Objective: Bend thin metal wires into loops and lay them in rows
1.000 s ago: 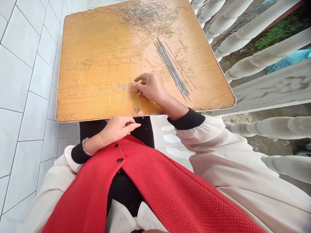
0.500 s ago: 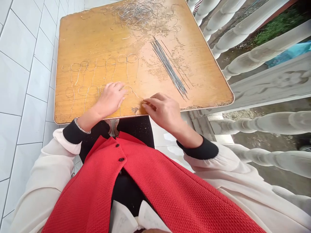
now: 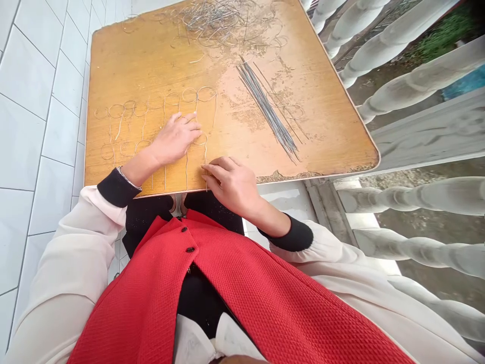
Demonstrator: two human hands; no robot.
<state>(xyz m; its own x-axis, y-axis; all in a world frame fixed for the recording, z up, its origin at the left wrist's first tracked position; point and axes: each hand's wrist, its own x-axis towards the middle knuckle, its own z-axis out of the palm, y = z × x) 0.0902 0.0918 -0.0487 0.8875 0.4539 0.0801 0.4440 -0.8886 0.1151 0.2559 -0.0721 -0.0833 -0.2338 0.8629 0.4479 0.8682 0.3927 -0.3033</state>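
Observation:
My right hand (image 3: 232, 183) is close to the table's front edge, its thumb and forefinger closed on the tail of a thin wire with a looped end (image 3: 205, 146). That tail points toward my body. Palm down, my left hand (image 3: 175, 139) lies over the looped wires with its fingers stretched out, hiding some of the loops beneath. Beyond its fingertips runs a row of wires bent into rings with straight tails, among them a wire ring (image 3: 206, 94) at the right end. A nearer row includes another wire ring (image 3: 142, 146) by my left wrist.
A bundle of straight grey wires (image 3: 268, 108) lies on the right of the wooden table (image 3: 333, 136). At the far side is a tangled heap of wire (image 3: 215, 23). White balusters (image 3: 409, 86) stand along the right, and a tiled wall (image 3: 30, 76) rises on the left.
My right hand has moved left, swinging the wire's tail from a slant to pointing toward me. My left hand has shifted slightly away from me. The view has shifted a little.

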